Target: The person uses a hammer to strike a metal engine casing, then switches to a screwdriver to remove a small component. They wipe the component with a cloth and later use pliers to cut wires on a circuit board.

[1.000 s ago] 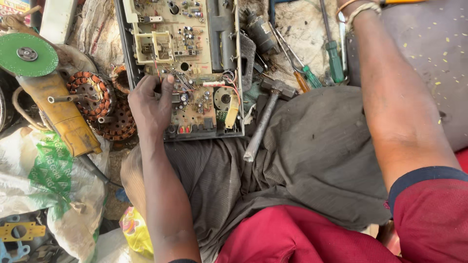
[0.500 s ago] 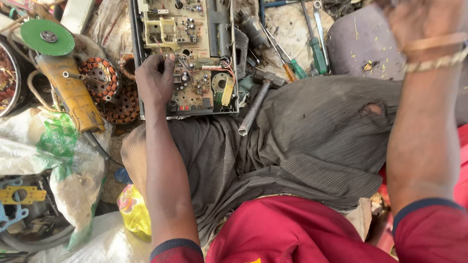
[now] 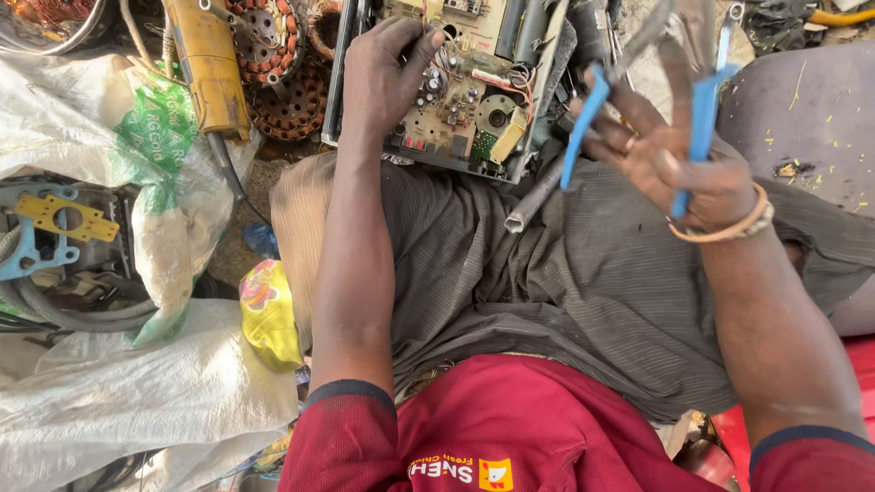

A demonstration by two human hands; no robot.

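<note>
A person seated on the ground works over a circuit board (image 3: 460, 87) at the upper centre of the frame, the board resting against the lap on a grey cloth (image 3: 565, 273). The left hand (image 3: 383, 77) lies flat on the board's left part, fingers curled over its components, pressing rather than gripping. The right hand (image 3: 679, 169), at the upper right, is closed around blue-handled pliers (image 3: 684, 82); their long axis runs nearly upright in the frame, the metal nose pointing to the top edge and the two blue handles spread downward, one slanting to the lower left, one passing through the palm. A hammer (image 3: 538, 191) lies between board and right hand, its handle angled to the lower left. At the upper left sit a yellow grinder (image 3: 210, 64) and copper-wound stators (image 3: 283, 82), just beside the board. White sacks (image 3: 118, 392) fill the lower left, with a blue and yellow metal part (image 3: 46, 228) at the left edge and a yellow wrapper (image 3: 269, 310) near the knee.
</note>
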